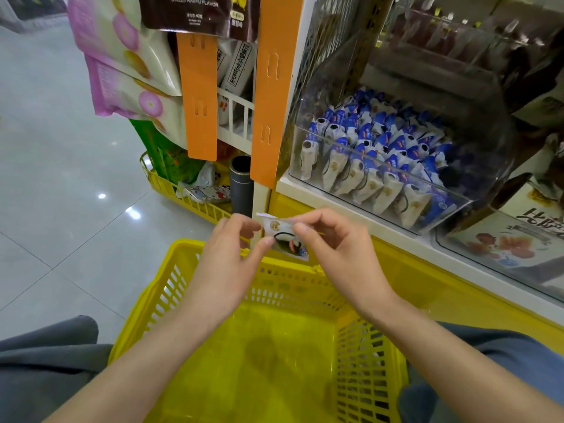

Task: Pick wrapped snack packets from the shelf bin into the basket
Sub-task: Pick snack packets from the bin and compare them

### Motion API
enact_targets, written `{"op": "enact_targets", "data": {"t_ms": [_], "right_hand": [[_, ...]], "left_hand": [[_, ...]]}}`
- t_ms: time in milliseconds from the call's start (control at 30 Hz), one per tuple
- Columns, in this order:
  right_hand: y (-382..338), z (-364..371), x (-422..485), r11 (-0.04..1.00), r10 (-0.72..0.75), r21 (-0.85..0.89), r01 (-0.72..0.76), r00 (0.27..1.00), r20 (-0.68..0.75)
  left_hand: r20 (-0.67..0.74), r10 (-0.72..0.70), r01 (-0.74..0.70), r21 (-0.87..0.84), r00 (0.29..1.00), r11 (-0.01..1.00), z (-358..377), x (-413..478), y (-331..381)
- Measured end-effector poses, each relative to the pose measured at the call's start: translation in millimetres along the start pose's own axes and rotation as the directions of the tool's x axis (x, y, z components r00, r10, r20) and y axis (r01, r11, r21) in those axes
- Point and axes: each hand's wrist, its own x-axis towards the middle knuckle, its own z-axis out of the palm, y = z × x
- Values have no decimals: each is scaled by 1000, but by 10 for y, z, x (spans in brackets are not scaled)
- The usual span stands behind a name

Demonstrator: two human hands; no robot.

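One wrapped snack packet (282, 236), cream and blue with a dark ring print, is held between both hands above the far rim of the yellow basket (189, 270). My left hand (232, 257) pinches its left edge. My right hand (335, 245) pinches its right side with thumb and forefinger. Up on the right, the clear plastic shelf bin (308, 148) is filled with several packets (381, 148) of the same kind. Nothing lies on the basket floor.
Orange hanging strips (268, 87) and hung snack bags (122, 56) stand left of the bin. A yellow wire rack (171, 190) with a dark tube (241, 184) sits on the tiled floor. Another clear bin with boxed goods (503, 242) lies on the right. My knees flank the basket.
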Motion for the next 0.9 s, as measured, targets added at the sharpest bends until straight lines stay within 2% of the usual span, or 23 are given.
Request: {"op": "enact_targets", "data": {"t_ms": [33,100,167,233,300,400,467,567,633,700,800,900], "right_hand": [[10,10,-12,999,-25,-46,26,1000,9],[33,17,-22,994,-60,-95,60,998,7],[68,10,-30,975,-141,-171,140,990,8],[107,-1,-44,928,-247,-276,249,968,43],[126,-4,-51,870,-310,-358,338,941,133],[90,18,-57,869,-320,-317,381,919,229],[54,39,-65,907,-281,-272,322,943,180],[21,74,-55,976,-55,-209,66,997,59],[-9,75,-28,990,137,-53,-134,990,45],[-26,60,-5,961,238,119,-248,967,91],[-41,32,17,898,296,304,-318,948,119],[-43,-3,29,822,342,453,-346,935,93]], "left_hand": [[19,-13,13,-37,1000,999,2,8,-22],[105,-136,162,-302,985,940,17,9,-4],[304,-245,385,-606,921,696,0,11,63],[459,-178,486,-745,871,458,-48,9,103],[466,-120,475,-796,877,376,-90,-2,132],[325,-224,393,-813,919,431,-100,-5,137],[256,-269,357,-816,928,455,-93,3,132],[174,-261,290,-805,950,518,-89,23,152],[136,-238,250,-791,962,559,-82,25,165],[129,-211,232,-769,969,595,-73,21,165],[139,-171,219,-714,975,665,-73,16,149],[65,-33,63,-546,997,835,-82,5,146]]}}
